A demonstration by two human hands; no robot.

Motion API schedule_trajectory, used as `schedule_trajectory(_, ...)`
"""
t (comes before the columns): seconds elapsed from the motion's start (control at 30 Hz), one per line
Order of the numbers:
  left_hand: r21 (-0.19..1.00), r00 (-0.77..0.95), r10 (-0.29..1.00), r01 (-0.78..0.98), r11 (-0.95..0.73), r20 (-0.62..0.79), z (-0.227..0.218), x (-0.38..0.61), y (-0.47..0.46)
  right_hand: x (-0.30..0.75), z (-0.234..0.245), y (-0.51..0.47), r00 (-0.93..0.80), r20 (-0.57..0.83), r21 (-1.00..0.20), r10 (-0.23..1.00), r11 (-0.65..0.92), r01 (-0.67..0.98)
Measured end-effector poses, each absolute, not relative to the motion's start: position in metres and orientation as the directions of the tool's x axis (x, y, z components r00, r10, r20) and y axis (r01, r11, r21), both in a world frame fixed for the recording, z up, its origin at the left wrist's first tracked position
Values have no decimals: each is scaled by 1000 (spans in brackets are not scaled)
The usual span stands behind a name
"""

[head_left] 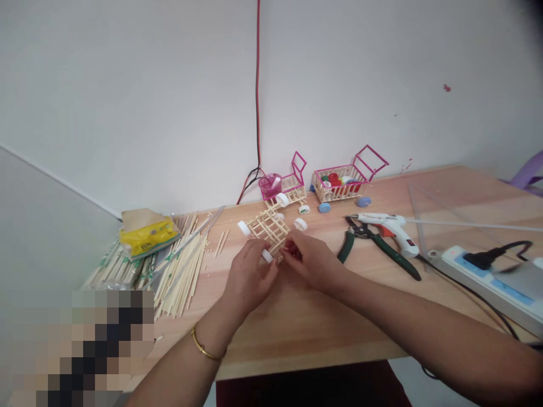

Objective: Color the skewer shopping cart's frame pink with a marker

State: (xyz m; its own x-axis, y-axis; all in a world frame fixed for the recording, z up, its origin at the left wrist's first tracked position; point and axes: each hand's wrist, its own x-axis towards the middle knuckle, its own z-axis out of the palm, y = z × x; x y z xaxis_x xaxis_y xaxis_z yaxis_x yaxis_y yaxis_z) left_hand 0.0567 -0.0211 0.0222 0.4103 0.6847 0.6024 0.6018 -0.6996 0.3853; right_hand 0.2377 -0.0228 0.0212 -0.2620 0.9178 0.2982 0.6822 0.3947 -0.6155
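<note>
Between my two hands is a small cart frame (pixel 271 229) built of thin wooden sticks, tilted up, with white bottle caps as wheels at its corners. My left hand (pixel 250 274) grips its near left side, fingers closed beside a white cap (pixel 267 256). At the near right edge, my right hand (pixel 307 257) pinches the frame close to another white cap (pixel 301 224); its fingertips are partly hidden. Just behind stand a small cart with a pink cup (pixel 270 185) in it and a finished cart (pixel 341 183) with pink trim, blue cap wheels and coloured caps inside.
Loose wooden sticks (pixel 180 277) and a yellow packet (pixel 146 234) lie at left. On the right are green-handled pliers (pixel 392 254), a white glue gun (pixel 388 226), clear glue sticks and a power strip (pixel 496 282) with a black plug. A wall stands behind the table.
</note>
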Motion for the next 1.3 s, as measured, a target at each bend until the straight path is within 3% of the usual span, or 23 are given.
schedule_trajectory(0.4,389,431,682,588,-709,592,22,59,-23,230,24,-28,-276,286,-420,917,379,824)
schedule_trajectory(0.63,389,430,682,589,-708,591,20,59,-25,229,23,-28,-274,284,-451,919,380,808)
schedule_trajectory(1.07,406,423,694,589,-699,582,22,60,-25,229,21,-28,-190,252,-614,949,308,727)
schedule_trajectory(1.3,391,417,693,603,-695,589,23,62,-26,229,20,-28,-166,254,-583,953,288,759)
